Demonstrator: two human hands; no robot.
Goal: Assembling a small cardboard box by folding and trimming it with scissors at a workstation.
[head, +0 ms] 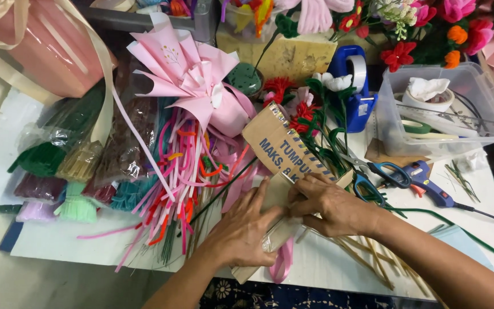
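At table centre, your left hand presses flat, fingers spread, pinning the cardboard piece and a clear plastic wrap; your right hand pinches its edge, probably steadying it. Scissors lie just beside.

cardboard box: matt brown card
bin: clear glossy plastic
pipe cleaners: fuzzy
wrap: matt pink paper

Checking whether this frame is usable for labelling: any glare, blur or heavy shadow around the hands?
Head view: light is even and soft, with only faint shadow under the left hand and right hand; glare shows on the clear plastic wrap beneath them and on the clear plastic bin; the hands look slightly soft, the frame edges mildly stretched.
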